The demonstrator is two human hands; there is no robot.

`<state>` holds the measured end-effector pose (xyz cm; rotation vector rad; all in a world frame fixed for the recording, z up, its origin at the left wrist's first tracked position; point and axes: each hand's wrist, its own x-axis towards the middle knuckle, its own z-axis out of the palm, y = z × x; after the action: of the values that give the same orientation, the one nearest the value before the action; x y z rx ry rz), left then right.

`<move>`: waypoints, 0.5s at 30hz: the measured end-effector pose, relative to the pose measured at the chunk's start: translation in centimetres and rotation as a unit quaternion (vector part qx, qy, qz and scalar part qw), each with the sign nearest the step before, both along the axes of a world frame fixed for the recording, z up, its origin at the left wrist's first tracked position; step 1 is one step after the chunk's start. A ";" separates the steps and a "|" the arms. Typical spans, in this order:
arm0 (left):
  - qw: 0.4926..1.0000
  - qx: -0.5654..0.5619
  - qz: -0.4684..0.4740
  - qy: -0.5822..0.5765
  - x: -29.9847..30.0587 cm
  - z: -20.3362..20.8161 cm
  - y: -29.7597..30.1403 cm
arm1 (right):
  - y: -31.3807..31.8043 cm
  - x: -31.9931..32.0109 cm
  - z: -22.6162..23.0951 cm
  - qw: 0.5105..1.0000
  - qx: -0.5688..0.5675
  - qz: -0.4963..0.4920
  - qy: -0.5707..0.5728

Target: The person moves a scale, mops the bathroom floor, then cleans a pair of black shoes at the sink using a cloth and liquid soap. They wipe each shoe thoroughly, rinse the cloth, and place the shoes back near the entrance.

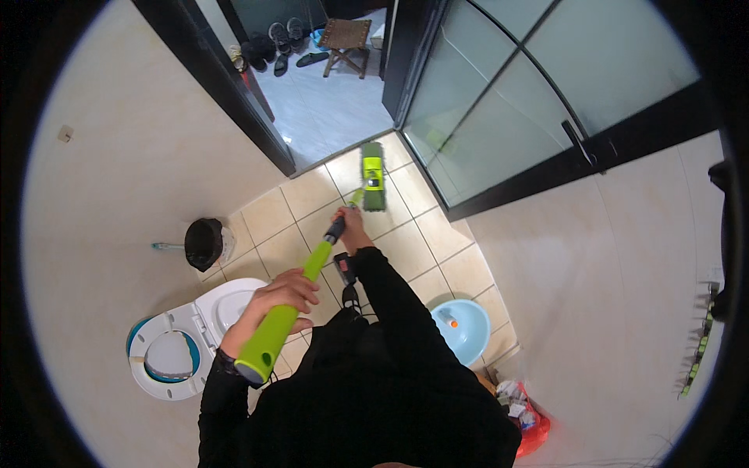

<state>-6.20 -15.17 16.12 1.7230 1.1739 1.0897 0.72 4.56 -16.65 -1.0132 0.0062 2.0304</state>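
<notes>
A mop with a thick lime-green handle (269, 343) slants from near my body up and away to the right. Its oblong green head (374, 177) lies on the tiled floor close to the doorway; whether its underside is cloth or bristle cannot be made out. My left hand (285, 295) is wrapped round the wide upper part of the handle. Farther down, by the black grip section, my right hand (353, 228) is closed round the shaft. Black sleeves cover both forearms.
Left stands a toilet (168, 355) with its seat showing, beside a black-lined bin (204, 243). A light-blue basin (466, 331) and a red bag (534, 437) are on the right. Ahead are a frosted-glass door (499, 101), a doorway, shoes (279, 37) and a folding stool (346, 35).
</notes>
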 end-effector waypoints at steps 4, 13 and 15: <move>0.999 -0.048 0.017 -0.017 -1.8 -2.3 -0.9 | 1.6 0.6 -2.7 0.999 -0.013 -0.030 -0.004; 0.988 -0.013 0.142 -0.062 -8.3 0.3 -10.4 | -8.6 -7.7 -1.3 0.989 -0.105 0.101 -0.026; 0.983 0.028 0.177 -0.046 -9.1 2.9 -12.4 | -13.3 -11.1 0.6 0.980 -0.112 0.164 0.028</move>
<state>-15.32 -27.60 19.07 1.5201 1.4363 1.4096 -10.38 -8.78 -16.06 -1.1556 0.1051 2.4010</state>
